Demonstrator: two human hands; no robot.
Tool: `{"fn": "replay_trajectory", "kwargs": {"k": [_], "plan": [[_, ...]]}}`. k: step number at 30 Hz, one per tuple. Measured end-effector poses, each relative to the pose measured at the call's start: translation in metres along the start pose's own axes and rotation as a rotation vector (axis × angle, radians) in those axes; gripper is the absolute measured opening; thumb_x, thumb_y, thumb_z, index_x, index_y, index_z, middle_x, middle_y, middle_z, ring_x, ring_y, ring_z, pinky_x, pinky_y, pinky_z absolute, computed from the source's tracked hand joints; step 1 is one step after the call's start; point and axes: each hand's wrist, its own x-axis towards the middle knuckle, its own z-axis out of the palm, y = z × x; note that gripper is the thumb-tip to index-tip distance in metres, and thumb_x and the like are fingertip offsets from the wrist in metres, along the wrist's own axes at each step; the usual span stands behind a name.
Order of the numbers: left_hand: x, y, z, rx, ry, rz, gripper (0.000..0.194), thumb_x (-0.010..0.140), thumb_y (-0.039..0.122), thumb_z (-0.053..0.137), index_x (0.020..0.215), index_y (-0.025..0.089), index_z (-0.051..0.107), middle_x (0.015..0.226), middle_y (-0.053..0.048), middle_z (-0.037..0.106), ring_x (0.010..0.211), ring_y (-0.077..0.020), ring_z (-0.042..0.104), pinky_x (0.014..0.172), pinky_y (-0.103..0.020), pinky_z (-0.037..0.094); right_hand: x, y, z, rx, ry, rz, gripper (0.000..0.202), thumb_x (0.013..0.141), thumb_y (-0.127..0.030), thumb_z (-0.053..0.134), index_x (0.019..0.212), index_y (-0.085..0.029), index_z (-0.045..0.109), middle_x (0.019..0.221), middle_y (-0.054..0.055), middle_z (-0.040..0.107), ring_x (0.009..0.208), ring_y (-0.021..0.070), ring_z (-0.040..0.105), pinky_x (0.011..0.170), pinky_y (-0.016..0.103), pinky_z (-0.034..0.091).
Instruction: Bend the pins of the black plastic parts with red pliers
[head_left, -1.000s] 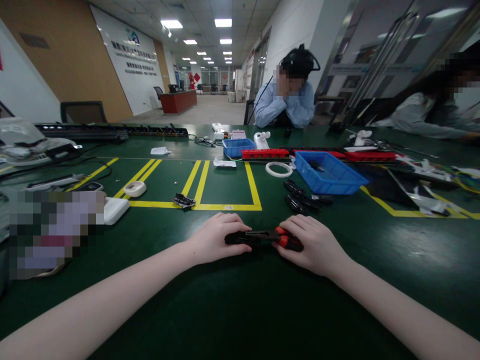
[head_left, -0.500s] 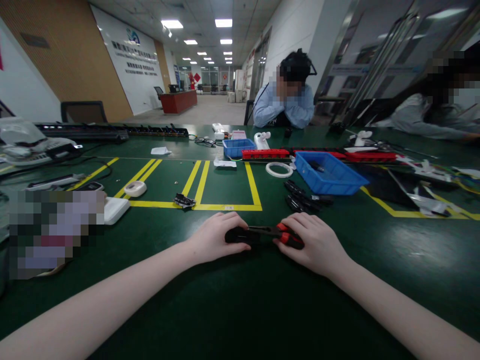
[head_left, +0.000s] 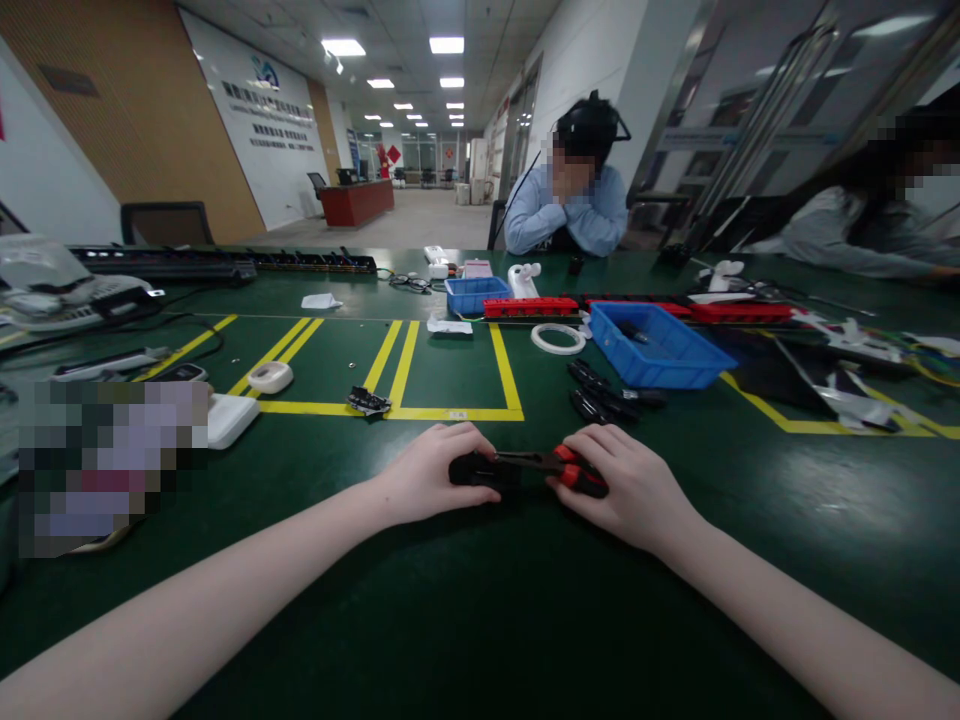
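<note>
Near the middle of the green table (head_left: 315,580), my left hand (head_left: 439,468) grips a dark part (head_left: 484,472), its fingers on top and thumb below. Facing it, my right hand (head_left: 622,485) is wrapped round the red and black handles of the pliers (head_left: 577,474). The plier jaws point left and reach the top edge of the dark part; what lies between their tips is too small to tell. Just beyond my right hand are several black parts (head_left: 600,392).
A blue bin (head_left: 660,350) stands behind the black parts, with a white ring (head_left: 558,339) to its left. A small black piece (head_left: 368,401) and a tape roll (head_left: 270,377) lie left. One person (head_left: 566,215) sits opposite, another (head_left: 840,235) at the right.
The person opposite has shifted their head slightly. My hands, the dark part and the pliers hold nearly the same place.
</note>
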Motion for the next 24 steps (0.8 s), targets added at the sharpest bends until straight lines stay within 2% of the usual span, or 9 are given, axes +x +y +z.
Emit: {"fn": "replay_trajectory", "kwargs": {"k": [16,20,24], "plan": [[0.0007,-0.0014,0.0006,-0.007,-0.025,-0.041,0.03,0.08,0.037,0.075,0.1,0.019,0.062,0.103,-0.004,0.067,0.095,-0.0219,0.061,0.084,-0.036,0.047,0.0011,-0.0004,-0.0014,0.064,-0.072,-0.013,0.018,0.082,-0.031,0.064,0.097,-0.02,0.061,0.092,0.008,0.066,0.079,0.0229,0.064,0.068,0.035,0.054],[-0.0003,0.0005,0.0012,0.005,-0.06,-0.041,0.039,0.081,0.038,0.074,0.113,0.021,0.061,0.108,-0.005,0.066,0.098,-0.0226,0.061,0.085,-0.036,0.047,0.001,0.0,-0.0012,0.068,-0.103,-0.025,0.02,0.083,-0.032,0.065,0.098,-0.019,0.061,0.092,0.008,0.065,0.079,0.0223,0.064,0.067,0.035,0.053],[-0.0007,0.0008,0.0022,0.077,-0.113,-0.044,0.043,0.083,0.041,0.071,0.121,0.023,0.061,0.111,-0.005,0.065,0.101,-0.0242,0.06,0.087,-0.037,0.045,0.0013,0.0001,-0.0013,0.061,-0.132,-0.045,0.026,0.086,-0.04,0.064,0.099,-0.018,0.062,0.092,0.009,0.065,0.078,0.0227,0.063,0.067,0.036,0.053]]}}
